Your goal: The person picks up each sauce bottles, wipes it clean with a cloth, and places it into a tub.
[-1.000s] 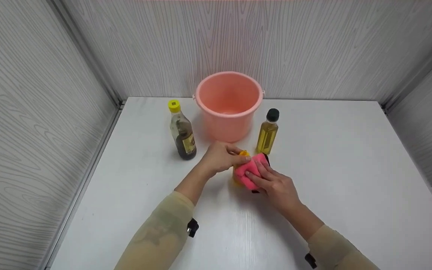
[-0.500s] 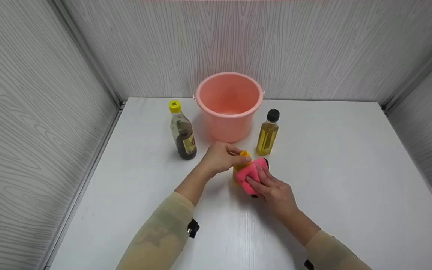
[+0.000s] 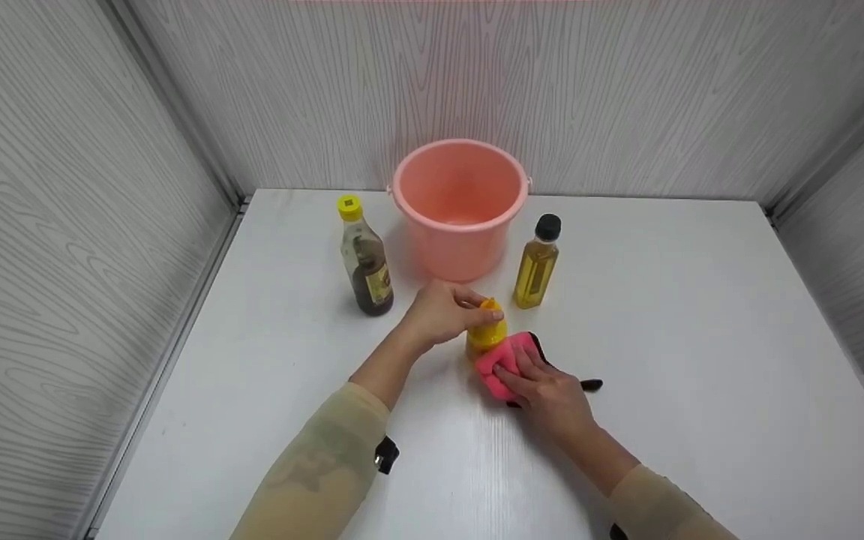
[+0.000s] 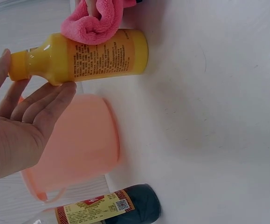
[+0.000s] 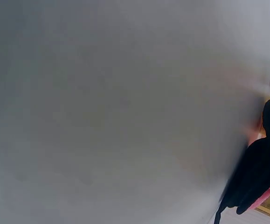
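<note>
A yellow squeeze bottle [image 3: 486, 336] stands upright on the white table, printed with dark text in the left wrist view. My left hand [image 3: 441, 315] pinches its cap between thumb and fingers, and other fingers touch its neck. In my right hand [image 3: 554, 394] is a folded pink cloth [image 3: 503, 367], held against the bottle's side. Fluffy pink cloth [image 4: 95, 23] covers part of the label in the left wrist view. Black trim [image 5: 260, 168] of the cloth shows at the edge of the right wrist view, where the right hand is mostly cut off.
A pink bucket [image 3: 458, 251] stands behind the hands, near the back wall. To its left is a dark sauce bottle [image 3: 370, 277] with a yellow cap. An oil bottle [image 3: 535, 274] with a black cap stands to its right. Panels enclose the table.
My right hand has slid the pink cloth downward along the bottle, so more of its yellow top shows. A black strip now shows beyond my right wrist. The left hand keeps its hold.
</note>
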`<action>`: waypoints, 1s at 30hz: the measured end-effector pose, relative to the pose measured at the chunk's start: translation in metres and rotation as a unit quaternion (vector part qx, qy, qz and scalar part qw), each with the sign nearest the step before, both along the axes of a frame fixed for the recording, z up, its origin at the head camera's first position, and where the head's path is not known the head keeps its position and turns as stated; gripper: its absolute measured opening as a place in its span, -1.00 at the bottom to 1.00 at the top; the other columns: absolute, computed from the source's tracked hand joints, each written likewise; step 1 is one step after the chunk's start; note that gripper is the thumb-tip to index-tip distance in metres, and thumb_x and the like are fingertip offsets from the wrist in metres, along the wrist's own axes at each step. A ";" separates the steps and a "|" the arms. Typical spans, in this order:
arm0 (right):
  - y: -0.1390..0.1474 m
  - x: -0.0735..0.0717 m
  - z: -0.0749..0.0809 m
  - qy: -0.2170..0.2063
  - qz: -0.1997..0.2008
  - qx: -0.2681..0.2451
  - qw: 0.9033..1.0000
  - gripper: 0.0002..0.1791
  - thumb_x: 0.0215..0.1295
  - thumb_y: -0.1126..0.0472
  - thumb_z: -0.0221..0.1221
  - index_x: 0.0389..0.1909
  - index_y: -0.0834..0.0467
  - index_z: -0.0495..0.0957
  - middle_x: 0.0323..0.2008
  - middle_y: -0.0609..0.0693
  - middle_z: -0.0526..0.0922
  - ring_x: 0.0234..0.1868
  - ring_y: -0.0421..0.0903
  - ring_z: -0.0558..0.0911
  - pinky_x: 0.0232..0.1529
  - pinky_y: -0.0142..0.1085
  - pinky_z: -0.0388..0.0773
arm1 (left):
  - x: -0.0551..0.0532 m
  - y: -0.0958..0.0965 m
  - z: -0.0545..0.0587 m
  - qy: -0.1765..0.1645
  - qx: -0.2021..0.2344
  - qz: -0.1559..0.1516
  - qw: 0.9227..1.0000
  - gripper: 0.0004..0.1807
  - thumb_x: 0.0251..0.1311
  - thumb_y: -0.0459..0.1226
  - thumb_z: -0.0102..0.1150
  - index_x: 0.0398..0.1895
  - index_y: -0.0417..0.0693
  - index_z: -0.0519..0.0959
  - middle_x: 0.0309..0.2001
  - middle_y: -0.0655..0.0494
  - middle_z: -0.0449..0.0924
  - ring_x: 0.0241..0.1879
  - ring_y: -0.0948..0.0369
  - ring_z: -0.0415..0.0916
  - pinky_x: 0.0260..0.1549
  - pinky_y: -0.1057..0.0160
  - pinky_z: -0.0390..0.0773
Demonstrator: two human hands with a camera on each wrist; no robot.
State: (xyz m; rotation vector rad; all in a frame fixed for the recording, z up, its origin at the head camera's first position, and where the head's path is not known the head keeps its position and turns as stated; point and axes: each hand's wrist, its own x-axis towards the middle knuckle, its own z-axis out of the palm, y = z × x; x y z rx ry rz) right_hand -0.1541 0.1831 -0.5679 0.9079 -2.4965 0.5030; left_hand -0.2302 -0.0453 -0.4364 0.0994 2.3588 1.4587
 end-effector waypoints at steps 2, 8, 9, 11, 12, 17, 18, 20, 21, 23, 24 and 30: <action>0.000 0.001 0.000 -0.012 0.000 0.002 1.000 -0.43 0.11 0.32 0.55 0.19 0.04 0.74 0.16 0.32 0.66 0.19 0.31 0.67 -0.01 0.00 0.71 | 0.001 0.000 0.000 0.001 0.001 -0.001 1.000 -0.67 0.22 0.00 0.56 -0.04 0.08 0.85 -0.09 0.20 0.77 0.01 0.13 0.64 0.08 0.13 0.68; 0.000 0.003 0.004 -0.061 -0.009 0.022 0.998 -0.43 0.23 0.32 0.49 0.28 -0.02 0.67 0.23 0.23 0.63 0.28 0.24 0.61 0.07 -0.04 0.67 | 0.002 0.000 0.000 -0.001 0.005 0.004 1.000 -0.69 0.23 -0.01 0.56 -0.05 0.08 0.85 -0.08 0.20 0.76 0.02 0.13 0.64 0.09 0.12 0.68; 0.000 0.003 0.005 -0.069 -0.012 0.027 0.997 -0.42 0.24 0.31 0.48 0.29 -0.03 0.66 0.24 0.21 0.63 0.29 0.22 0.61 0.08 -0.05 0.67 | 0.003 0.000 0.000 -0.001 0.004 0.006 1.000 -0.69 0.23 -0.01 0.56 -0.04 0.08 0.85 -0.08 0.20 0.76 0.02 0.13 0.64 0.10 0.12 0.68; -0.001 0.003 0.005 -0.077 -0.018 0.035 0.996 -0.44 0.25 0.27 0.49 0.29 -0.05 0.68 0.22 0.20 0.65 0.26 0.18 0.64 0.07 -0.04 0.69 | 0.003 0.000 0.000 -0.001 0.004 0.006 1.000 -0.67 0.23 -0.01 0.56 -0.03 0.07 0.84 -0.08 0.19 0.76 0.02 0.13 0.65 0.10 0.13 0.68; -0.001 0.003 0.006 -0.081 -0.022 0.040 0.996 -0.44 0.26 0.25 0.49 0.29 -0.05 0.68 0.21 0.20 0.67 0.25 0.16 0.66 0.06 -0.04 0.69 | 0.003 0.000 0.000 -0.001 0.005 0.006 1.000 -0.66 0.23 -0.01 0.55 -0.02 0.06 0.84 -0.07 0.19 0.76 0.02 0.13 0.65 0.10 0.13 0.68; -0.003 0.001 0.006 -0.086 -0.026 0.052 0.995 -0.52 0.29 0.19 0.48 0.24 -0.03 0.73 0.14 0.21 0.71 0.16 0.14 0.72 0.01 -0.01 0.73 | 0.003 0.001 -0.001 -0.003 0.006 0.006 1.000 -0.64 0.23 0.00 0.55 0.00 0.05 0.83 -0.07 0.18 0.75 0.02 0.13 0.64 0.09 0.13 0.68; -0.003 0.001 0.006 -0.091 -0.027 0.053 0.994 -0.53 0.30 0.19 0.47 0.24 -0.03 0.72 0.14 0.20 0.72 0.16 0.14 0.72 0.01 -0.01 0.73 | 0.002 0.001 -0.001 -0.005 0.005 0.007 1.000 -0.64 0.23 0.00 0.55 0.00 0.06 0.84 -0.07 0.19 0.75 0.02 0.13 0.64 0.09 0.13 0.68; -0.003 0.001 0.006 -0.100 -0.028 0.056 0.993 -0.54 0.31 0.19 0.46 0.24 -0.03 0.72 0.14 0.18 0.72 0.16 0.13 0.72 0.00 -0.02 0.73 | 0.002 0.001 -0.002 -0.008 0.003 0.009 1.000 -0.65 0.23 0.00 0.55 -0.01 0.06 0.84 -0.07 0.19 0.75 0.02 0.13 0.64 0.10 0.13 0.68; -0.004 0.001 0.007 -0.106 -0.029 0.058 0.992 -0.54 0.31 0.18 0.46 0.24 -0.05 0.72 0.14 0.16 0.72 0.16 0.12 0.72 0.00 -0.02 0.73 | 0.002 0.001 -0.002 -0.010 0.001 0.009 1.000 -0.65 0.23 0.00 0.55 -0.02 0.07 0.84 -0.08 0.19 0.75 0.02 0.13 0.63 0.10 0.12 0.68; -0.004 0.001 0.007 -0.118 -0.033 0.065 0.990 -0.54 0.33 0.17 0.45 0.25 -0.06 0.72 0.16 0.15 0.72 0.17 0.10 0.71 -0.01 -0.03 0.74 | 0.002 0.001 -0.001 -0.013 -0.001 0.011 1.000 -0.66 0.22 0.01 0.56 -0.02 0.09 0.84 -0.08 0.20 0.75 0.03 0.13 0.63 0.10 0.11 0.67; -0.004 0.001 0.008 -0.124 -0.035 0.069 0.989 -0.54 0.33 0.16 0.45 0.25 -0.07 0.72 0.17 0.14 0.71 0.18 0.10 0.71 -0.02 -0.03 0.75 | 0.002 0.001 -0.001 -0.015 -0.002 0.011 1.000 -0.66 0.22 0.01 0.56 -0.03 0.10 0.84 -0.08 0.20 0.75 0.03 0.13 0.63 0.11 0.11 0.67; -0.005 0.001 0.013 -0.156 -0.046 0.089 0.983 -0.52 0.33 0.18 0.46 0.26 -0.11 0.71 0.21 0.14 0.69 0.17 0.08 0.72 -0.08 -0.09 0.77 | 0.000 -0.001 -0.003 -0.012 0.007 0.002 1.000 -0.66 0.25 -0.01 0.54 0.01 0.09 0.83 -0.07 0.20 0.75 0.02 0.13 0.63 0.11 0.13 0.67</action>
